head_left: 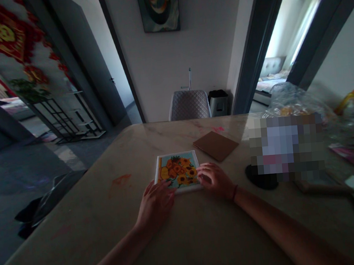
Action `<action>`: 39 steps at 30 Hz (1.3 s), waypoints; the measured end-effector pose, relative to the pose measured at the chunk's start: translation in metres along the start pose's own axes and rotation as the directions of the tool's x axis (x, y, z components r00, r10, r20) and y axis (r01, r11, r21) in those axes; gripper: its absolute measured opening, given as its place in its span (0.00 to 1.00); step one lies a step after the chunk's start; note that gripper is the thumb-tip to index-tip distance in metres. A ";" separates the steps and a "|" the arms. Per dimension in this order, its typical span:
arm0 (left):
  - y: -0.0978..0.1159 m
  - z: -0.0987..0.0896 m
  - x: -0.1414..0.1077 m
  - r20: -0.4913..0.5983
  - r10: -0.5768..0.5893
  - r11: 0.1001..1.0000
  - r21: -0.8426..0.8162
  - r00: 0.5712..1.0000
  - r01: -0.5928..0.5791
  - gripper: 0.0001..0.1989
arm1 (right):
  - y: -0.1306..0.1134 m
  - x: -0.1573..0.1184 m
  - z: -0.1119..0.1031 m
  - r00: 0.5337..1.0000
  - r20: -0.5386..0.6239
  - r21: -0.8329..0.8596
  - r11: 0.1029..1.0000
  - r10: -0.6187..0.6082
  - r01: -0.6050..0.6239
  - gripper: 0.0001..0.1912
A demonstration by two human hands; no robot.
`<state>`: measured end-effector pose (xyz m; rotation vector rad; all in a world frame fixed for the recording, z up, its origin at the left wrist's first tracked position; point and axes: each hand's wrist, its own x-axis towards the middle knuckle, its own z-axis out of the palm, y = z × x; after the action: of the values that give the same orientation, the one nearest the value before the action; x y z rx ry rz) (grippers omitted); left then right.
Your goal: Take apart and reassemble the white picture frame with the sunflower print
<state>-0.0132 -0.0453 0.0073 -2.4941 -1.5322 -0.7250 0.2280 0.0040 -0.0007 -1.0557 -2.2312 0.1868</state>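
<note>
Head view: one worktop point(109, 211), bearing one white-framed sunflower picture point(180, 169) between the far and near edges, and one brown square board point(216, 145) closer to the far edge. Hands, two: left hand point(156, 201) open, fingers laid over the picture's near-left corner; right hand point(216, 180) with bent fingers at its right side, grip not determinable. Containers: one clear plastic bag point(293, 96) by the far edge, toward the right, contents indistinct.

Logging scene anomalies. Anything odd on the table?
Yes, stray marks: an orange smear on the table, left of the sunflower picture, and a pink mark near the far edge. Both stand out against the beige surface.
</note>
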 end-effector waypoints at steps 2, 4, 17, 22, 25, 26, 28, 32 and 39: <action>0.003 -0.002 0.000 0.000 0.036 0.999 -0.006 0.999 -0.036 0.10 | 0.000 0.000 0.000 1.000 0.022 -0.042 0.999 0.001 0.000 0.12; 0.004 -0.003 0.001 0.014 0.059 0.998 -0.011 0.998 -0.059 0.11 | 0.000 0.000 0.000 0.999 0.054 -0.082 0.997 0.003 0.002 0.16; 0.000 0.003 0.001 0.166 0.035 0.999 0.009 0.986 -0.037 0.19 | -0.007 0.000 0.000 0.995 0.100 -0.101 0.994 -0.026 0.036 0.19; 0.001 0.003 0.001 0.186 0.036 0.999 0.024 0.982 -0.041 0.21 | -0.009 -0.001 0.001 0.992 0.124 -0.066 0.998 -0.009 0.017 0.23; 0.002 0.001 0.002 0.208 0.032 0.999 0.019 0.978 -0.037 0.24 | -0.011 -0.002 0.001 0.993 0.118 -0.041 0.999 -0.001 0.006 0.29; 0.003 0.001 0.002 0.213 0.031 0.999 0.015 0.977 -0.035 0.25 | -0.012 -0.003 0.002 0.994 0.108 -0.029 1.000 0.005 -0.002 0.31; 0.004 0.000 0.002 0.214 0.033 0.999 0.003 0.976 -0.035 0.27 | -0.011 -0.004 0.003 0.996 0.085 0.000 1.000 0.014 -0.014 0.33; 0.005 -0.001 0.002 0.194 0.035 0.999 -0.014 0.980 -0.033 0.27 | -0.008 -0.005 0.006 0.998 0.054 0.042 0.999 0.013 -0.016 0.33; 0.004 -0.001 0.002 0.101 -0.014 1.000 -0.027 0.995 0.017 0.22 | -0.006 -0.003 0.006 0.997 0.034 0.092 0.993 0.068 -0.071 0.25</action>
<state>-0.0096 -0.0459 0.0099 -2.5787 -1.5861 -0.6351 0.2219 -0.0014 -0.0049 -1.0870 -2.1924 0.3356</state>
